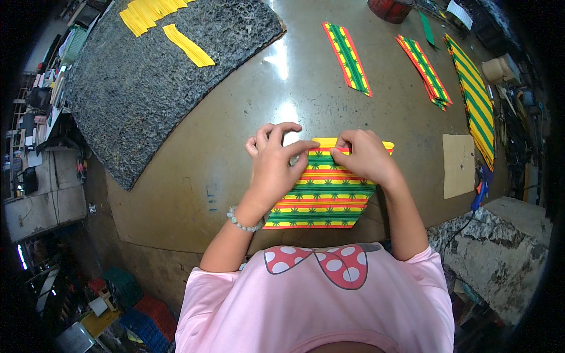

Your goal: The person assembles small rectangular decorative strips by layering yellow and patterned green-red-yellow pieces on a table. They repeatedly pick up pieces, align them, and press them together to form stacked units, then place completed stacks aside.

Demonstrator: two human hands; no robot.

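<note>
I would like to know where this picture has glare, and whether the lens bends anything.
Head view: white glare on the table, just beyond the left hand; head view: table edges curve and the corners go black; head view: the patterned sheet looks readable, without obvious blur.

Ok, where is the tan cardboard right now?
In the head view, the tan cardboard lies toward the right edge of the table, between the right hand and the blue tool, nearer the tool.
</note>
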